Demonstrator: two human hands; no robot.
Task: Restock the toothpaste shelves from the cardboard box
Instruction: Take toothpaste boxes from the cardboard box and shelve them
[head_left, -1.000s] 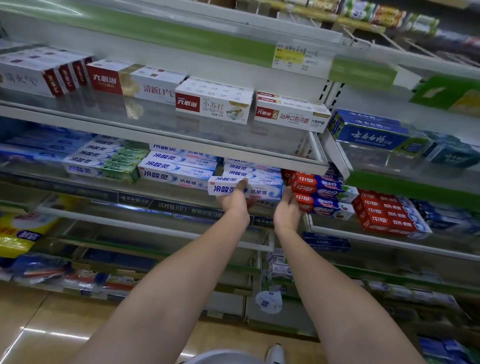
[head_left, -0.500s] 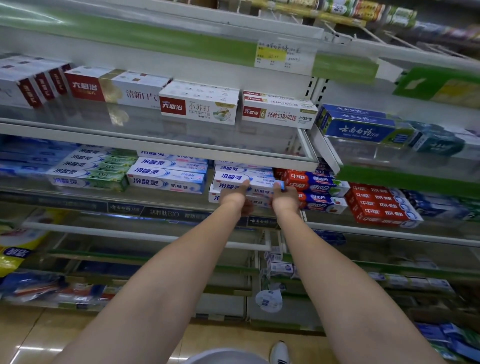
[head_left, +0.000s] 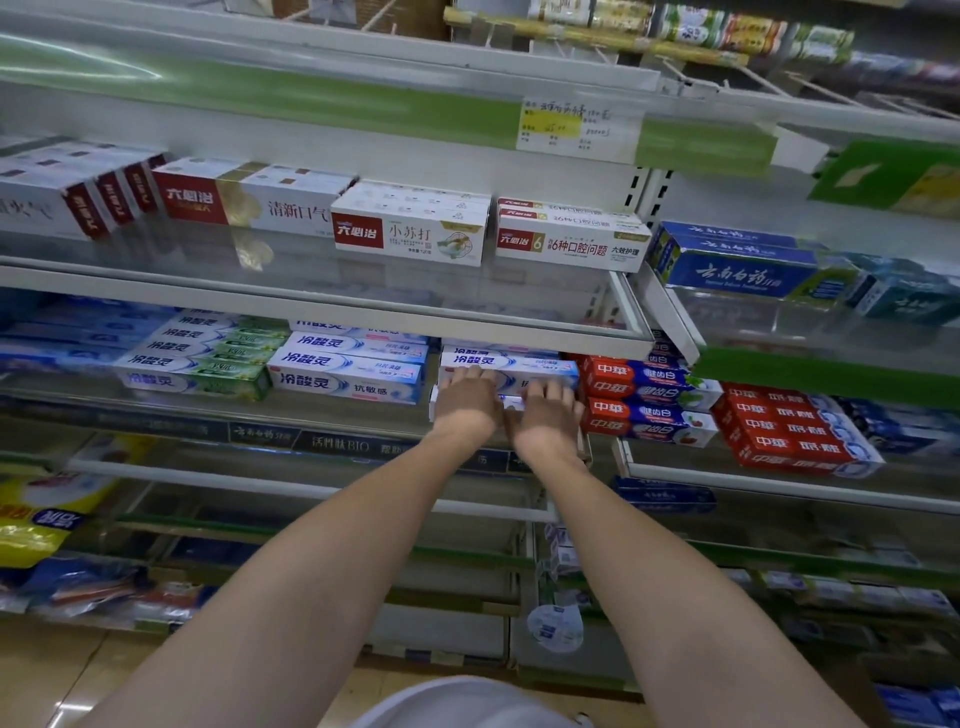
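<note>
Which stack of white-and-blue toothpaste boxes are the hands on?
The rightmost stack, beside the red boxes; left hand and right hand rest on its front.

1. The toothpaste stack (head_left: 511, 371) sits on the middle shelf (head_left: 322, 415), under the upper shelf (head_left: 311, 306).
2. Both hands, left hand (head_left: 467, 397) and right hand (head_left: 548, 413), rest side by side against the stack's front.
3. The neighbouring boxes (head_left: 345, 376) lie left of it; the carton pile (head_left: 644, 400) lies right.
</note>
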